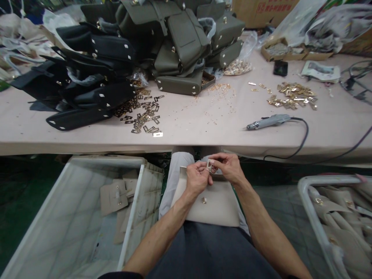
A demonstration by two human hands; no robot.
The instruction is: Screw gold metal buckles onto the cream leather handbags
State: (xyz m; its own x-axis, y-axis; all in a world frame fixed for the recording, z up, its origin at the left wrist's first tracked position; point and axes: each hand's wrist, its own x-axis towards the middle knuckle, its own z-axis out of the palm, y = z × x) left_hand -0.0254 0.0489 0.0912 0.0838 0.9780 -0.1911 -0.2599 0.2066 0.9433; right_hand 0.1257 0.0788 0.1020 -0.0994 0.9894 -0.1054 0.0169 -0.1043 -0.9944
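A beige bag (216, 212) with a small metal clasp (204, 200) on its face lies across my lap. Over its upper edge, both hands meet at a small rectangular metal frame plate (208, 164). My left hand (198, 179) is closed, its fingertips pinching the lower end of the plate. From the other side, my right hand (229, 167) grips the plate between thumb and fingers. The fingers partly hide the plate, and I cannot tell whether it touches the bag's edge.
Black bags (78, 89) and olive bags (186, 42) are heaped on the table, near loose metal plates (145, 120). A corded electric screwdriver (267, 122) lies at right, below gold plates (295, 95). A crate (142, 170) of beige pieces and a bin (303, 193) of beige bags flank me.
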